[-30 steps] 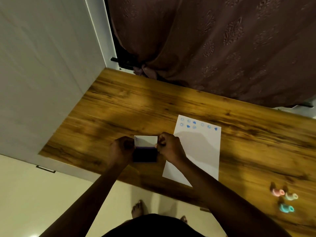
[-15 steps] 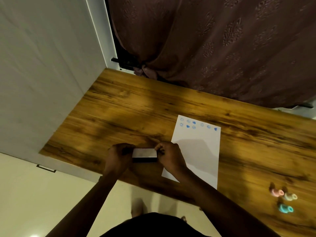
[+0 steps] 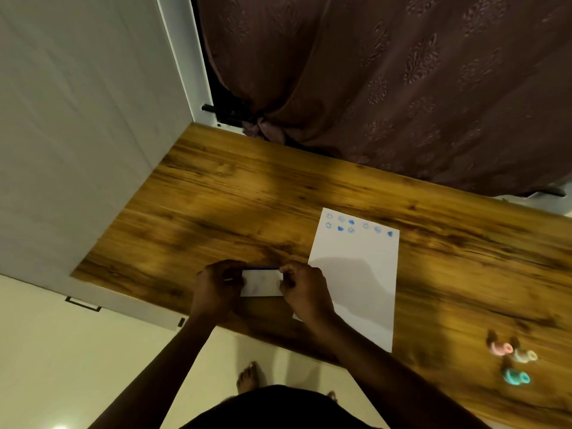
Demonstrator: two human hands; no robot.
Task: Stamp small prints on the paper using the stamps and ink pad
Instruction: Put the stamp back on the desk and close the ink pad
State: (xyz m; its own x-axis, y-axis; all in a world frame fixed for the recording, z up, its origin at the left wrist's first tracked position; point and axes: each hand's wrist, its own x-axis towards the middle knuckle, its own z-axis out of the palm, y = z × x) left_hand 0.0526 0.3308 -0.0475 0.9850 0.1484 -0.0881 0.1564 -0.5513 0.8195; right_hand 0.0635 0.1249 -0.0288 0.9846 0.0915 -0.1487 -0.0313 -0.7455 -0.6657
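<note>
Both hands hold a small ink pad case (image 3: 262,282) near the table's front edge; its white lid faces up and lies flat over the dark base. My left hand (image 3: 216,289) grips its left end, my right hand (image 3: 305,292) its right end. To the right lies a white paper sheet (image 3: 356,274) with several small blue prints along its far edge. Three small stamps lie on their sides at the front right: pink (image 3: 500,348), cream (image 3: 524,356) and teal (image 3: 515,376).
The wooden table (image 3: 232,196) meets a white wall on the left and a maroon curtain (image 3: 387,72) at the back. The floor and a bare foot (image 3: 249,377) show below the table's front edge.
The ink pad's white lid stood up open one second ago. It has come down over the dark pad and now lies flat, shut, between my hands.
</note>
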